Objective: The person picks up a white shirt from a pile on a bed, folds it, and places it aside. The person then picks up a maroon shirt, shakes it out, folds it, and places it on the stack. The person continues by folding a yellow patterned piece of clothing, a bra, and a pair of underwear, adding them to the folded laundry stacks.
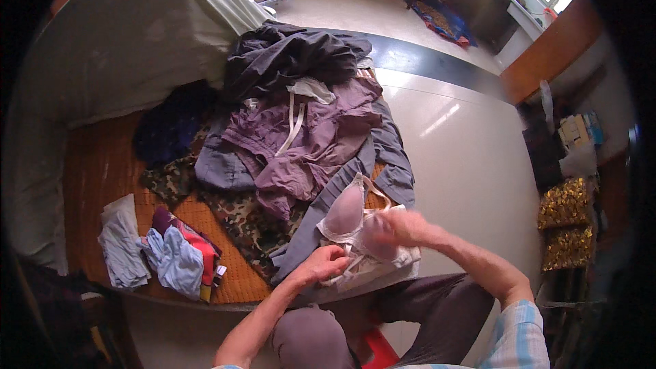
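A pale pink and white bra (344, 213) lies at the near right edge of the bed, over more white clothing. My left hand (327, 262) is at its lower band, with thumb and fingers pinched on the band. Over the right cup is my right hand (402, 228), blurred, so its grip is unclear. Just beyond the bra spread grey trousers (328, 200), a purple garment (312, 138) with a white drawstring and a camouflage garment (246, 225). A dark grey garment (292, 56) tops the far end of the heap.
Folded white cloth (123, 246) and a light blue garment (179, 261) lie on the woven mat (225, 277) at left. A dark blue garment (174, 123) is behind them. A pale sheet (133, 36) drapes the far left. Gold packets (564, 205) stand at right; a red stool (380, 351) shows below.
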`<action>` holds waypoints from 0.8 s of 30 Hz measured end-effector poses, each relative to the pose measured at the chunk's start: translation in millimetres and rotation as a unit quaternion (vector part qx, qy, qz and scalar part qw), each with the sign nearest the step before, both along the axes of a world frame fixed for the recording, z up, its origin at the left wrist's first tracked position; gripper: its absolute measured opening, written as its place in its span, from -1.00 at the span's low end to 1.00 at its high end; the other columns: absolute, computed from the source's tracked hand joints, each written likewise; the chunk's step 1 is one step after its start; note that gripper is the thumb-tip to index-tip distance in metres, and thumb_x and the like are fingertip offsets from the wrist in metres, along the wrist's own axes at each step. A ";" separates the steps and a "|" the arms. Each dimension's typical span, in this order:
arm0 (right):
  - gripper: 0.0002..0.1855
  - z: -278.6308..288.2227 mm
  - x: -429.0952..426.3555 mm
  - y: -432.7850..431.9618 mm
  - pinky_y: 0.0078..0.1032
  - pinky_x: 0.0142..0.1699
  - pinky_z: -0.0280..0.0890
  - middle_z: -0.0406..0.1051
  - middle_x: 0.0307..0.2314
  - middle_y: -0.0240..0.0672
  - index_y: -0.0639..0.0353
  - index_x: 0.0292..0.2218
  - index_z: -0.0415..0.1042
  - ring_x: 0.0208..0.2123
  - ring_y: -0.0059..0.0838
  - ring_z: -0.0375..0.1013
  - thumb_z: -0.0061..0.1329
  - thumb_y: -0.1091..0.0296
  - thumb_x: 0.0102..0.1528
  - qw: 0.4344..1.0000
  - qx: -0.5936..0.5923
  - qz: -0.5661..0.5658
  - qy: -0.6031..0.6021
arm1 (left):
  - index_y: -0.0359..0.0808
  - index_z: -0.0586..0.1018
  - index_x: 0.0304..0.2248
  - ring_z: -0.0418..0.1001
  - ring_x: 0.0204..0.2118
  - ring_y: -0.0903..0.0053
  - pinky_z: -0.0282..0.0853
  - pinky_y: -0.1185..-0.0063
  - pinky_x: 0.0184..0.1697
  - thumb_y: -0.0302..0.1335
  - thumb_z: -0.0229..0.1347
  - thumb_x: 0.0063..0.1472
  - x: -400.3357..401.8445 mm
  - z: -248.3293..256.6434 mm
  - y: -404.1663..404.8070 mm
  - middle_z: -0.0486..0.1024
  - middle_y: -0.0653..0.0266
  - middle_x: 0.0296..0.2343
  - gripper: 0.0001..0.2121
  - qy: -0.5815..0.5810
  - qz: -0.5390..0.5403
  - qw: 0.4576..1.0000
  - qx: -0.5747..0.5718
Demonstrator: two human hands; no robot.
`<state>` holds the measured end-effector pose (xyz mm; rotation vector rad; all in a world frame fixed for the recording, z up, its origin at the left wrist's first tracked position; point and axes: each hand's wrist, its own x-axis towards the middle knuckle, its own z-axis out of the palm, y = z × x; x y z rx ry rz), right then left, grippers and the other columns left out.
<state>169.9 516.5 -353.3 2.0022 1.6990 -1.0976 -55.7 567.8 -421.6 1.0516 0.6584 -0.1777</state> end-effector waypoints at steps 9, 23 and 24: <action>-0.60 -34.6 -20.1 228.4 -0.26 -0.11 0.16 0.15 -0.19 -0.07 0.19 -0.19 0.25 -0.13 -0.05 0.16 -0.13 0.37 -0.14 0.900 0.426 -0.089 0.019 | -0.36 0.33 -0.21 0.14 -0.14 0.19 0.09 0.40 -0.08 -0.49 0.14 -0.18 -2.7 13.9 100.9 0.20 0.04 -0.17 -0.54 0.126 0.137 0.704 0.686; -0.88 -56.5 -24.5 311.3 -0.45 -0.26 0.23 0.34 -0.48 -0.19 0.22 -0.51 0.40 -0.36 -0.21 0.33 -0.16 0.47 -0.15 0.819 0.560 -0.124 0.018 | -0.32 0.38 -0.53 0.25 -0.40 0.27 0.20 0.45 -0.37 -0.66 0.00 -0.22 -23.4 -15.1 90.5 0.24 0.16 -0.54 -0.84 0.064 0.013 0.757 0.650; -0.88 -50.0 -24.0 304.7 -0.46 -0.28 0.24 0.35 -0.49 -0.19 0.22 -0.50 0.40 -0.39 -0.21 0.34 -0.16 0.48 -0.15 0.819 0.555 -0.134 0.052 | -0.32 0.38 -0.54 0.25 -0.41 0.26 0.20 0.44 -0.38 -0.66 0.00 -0.22 -26.6 -10.5 86.4 0.23 0.16 -0.55 -0.85 0.067 0.009 0.761 0.646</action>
